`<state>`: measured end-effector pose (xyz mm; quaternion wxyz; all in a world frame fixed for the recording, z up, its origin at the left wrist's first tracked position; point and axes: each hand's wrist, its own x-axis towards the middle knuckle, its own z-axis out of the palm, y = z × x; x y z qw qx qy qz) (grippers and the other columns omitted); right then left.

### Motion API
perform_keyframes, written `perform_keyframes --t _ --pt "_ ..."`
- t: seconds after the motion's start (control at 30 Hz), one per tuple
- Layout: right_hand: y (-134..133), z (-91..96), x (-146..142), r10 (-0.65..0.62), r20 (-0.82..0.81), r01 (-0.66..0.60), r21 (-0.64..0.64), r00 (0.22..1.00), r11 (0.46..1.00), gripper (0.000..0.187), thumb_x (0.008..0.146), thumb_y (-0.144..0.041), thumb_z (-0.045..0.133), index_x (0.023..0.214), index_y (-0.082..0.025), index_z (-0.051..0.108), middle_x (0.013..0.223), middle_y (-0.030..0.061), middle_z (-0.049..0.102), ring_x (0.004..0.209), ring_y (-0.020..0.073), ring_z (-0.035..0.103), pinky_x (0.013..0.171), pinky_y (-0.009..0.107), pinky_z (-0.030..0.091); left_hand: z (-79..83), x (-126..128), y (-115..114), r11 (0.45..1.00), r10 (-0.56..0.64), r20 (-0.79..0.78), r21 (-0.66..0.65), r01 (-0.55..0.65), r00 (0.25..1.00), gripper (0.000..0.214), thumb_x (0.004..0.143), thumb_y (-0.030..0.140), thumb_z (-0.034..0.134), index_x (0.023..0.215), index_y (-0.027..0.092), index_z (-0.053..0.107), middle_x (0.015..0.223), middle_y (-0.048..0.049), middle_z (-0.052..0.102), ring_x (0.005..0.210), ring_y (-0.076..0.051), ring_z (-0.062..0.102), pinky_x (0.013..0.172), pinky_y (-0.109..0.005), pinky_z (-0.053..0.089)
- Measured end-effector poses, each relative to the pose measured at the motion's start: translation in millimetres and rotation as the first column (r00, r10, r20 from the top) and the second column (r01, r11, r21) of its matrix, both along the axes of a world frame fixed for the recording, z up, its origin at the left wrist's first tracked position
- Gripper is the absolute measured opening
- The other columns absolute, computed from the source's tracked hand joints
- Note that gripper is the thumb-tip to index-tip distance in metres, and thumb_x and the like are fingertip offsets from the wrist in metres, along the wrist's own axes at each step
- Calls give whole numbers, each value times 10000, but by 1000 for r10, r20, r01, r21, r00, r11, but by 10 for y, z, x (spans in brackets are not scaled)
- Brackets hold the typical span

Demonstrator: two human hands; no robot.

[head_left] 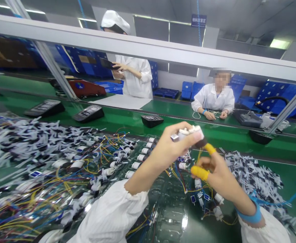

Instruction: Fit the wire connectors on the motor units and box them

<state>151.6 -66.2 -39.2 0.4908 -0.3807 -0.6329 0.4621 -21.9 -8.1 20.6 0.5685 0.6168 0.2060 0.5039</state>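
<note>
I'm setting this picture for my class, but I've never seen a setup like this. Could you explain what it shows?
This picture comes from a camera worn on a person's head, looking down at their bare hands. The left hand grips a small white plug. The right hand, two fingers capped in yellow, reaches toward the plug's dark end. On the green workbench lie a clear plastic tray, white connectors with coloured wires, and heaps of black-and-white strips. Beyond, one co-worker stands and another leans on the bench.

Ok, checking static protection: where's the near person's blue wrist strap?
In the head view, the blue wrist strap circles the right wrist at lower right, between the right hand and the white sleeve.
</note>
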Motion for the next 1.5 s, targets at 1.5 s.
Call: perform_keyframes --t 1.5 --pt "-93 188 293 -417 -151 431 78 896 899 470 834 -554 846 1153 -228 732 645 -69 385 493 86 291 412 212 257 129 -145 -133 952 161 -215 293 -94 963 298 920 453 709 855 166 661 670 36 524 566 -97 418 532 -227 331"
